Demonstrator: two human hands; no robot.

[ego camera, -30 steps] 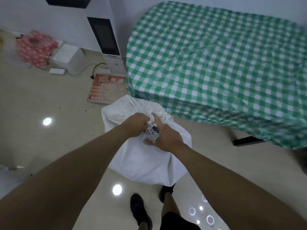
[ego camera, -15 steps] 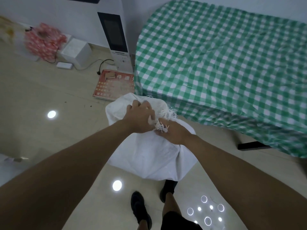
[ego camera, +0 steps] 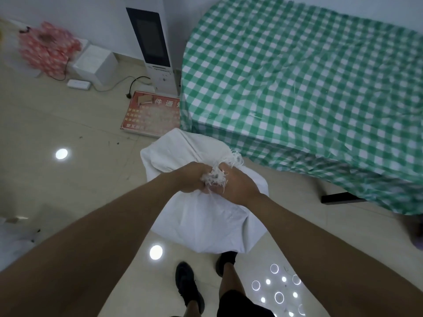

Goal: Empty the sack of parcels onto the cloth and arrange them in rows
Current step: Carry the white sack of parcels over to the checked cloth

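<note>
A bulging white woven sack (ego camera: 206, 220) stands on the floor in front of my feet, beside the near left corner of the table. Its frayed mouth is bunched together at the top. My left hand (ego camera: 190, 177) grips the bunched mouth from the left, and my right hand (ego camera: 238, 186) grips it from the right, the two hands close together. The parcels are hidden inside the sack. The green-and-white checked cloth (ego camera: 297, 76) covers the table to the right and beyond the sack, with nothing lying on it.
A tall white kiosk with a dark screen (ego camera: 153, 44) stands against the wall left of the table. A red printed board (ego camera: 151, 115) lies on the floor by it. Farther left are a white box (ego camera: 96, 62), a red patterned bag (ego camera: 45, 49) and a cable.
My hands have shifted on the sack's mouth and now clamp it tighter from both sides. The view has drifted a little; the sack stays on the floor.
</note>
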